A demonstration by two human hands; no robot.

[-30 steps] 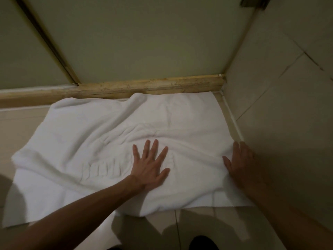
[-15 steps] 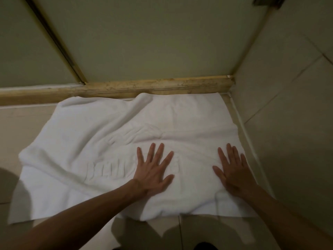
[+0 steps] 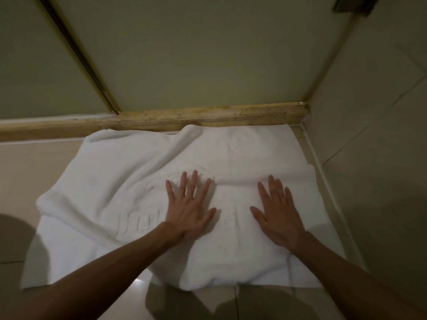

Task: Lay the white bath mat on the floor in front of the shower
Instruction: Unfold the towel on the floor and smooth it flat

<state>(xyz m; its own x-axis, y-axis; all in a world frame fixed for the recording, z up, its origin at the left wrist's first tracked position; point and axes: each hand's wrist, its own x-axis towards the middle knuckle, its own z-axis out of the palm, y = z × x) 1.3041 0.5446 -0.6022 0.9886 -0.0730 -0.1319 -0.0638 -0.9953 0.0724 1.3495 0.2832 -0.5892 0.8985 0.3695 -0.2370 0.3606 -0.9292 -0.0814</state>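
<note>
Now I judge this to be the smoothing step: the white terry-cloth bath mat (image 3: 111, 181) lies on the pale tiled floor (image 3: 30, 158), its far edge against the tan stone shower sill (image 3: 208, 115). My left hand (image 3: 188, 213) and right hand (image 3: 278, 219) press flat on it, fingers spread. Folds ridge the left half, so next I'd sweep both hands outward. The mat looks soft and thick, with raised lettering.

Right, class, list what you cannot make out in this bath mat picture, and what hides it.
All head view:
- Raised lettering on the white bath mat: faint in dim light, its middle covered by the left hand.
- Dark fitting, top right: cut off by the frame edge.
- Mat under the right hand: hidden by the palm.
</note>
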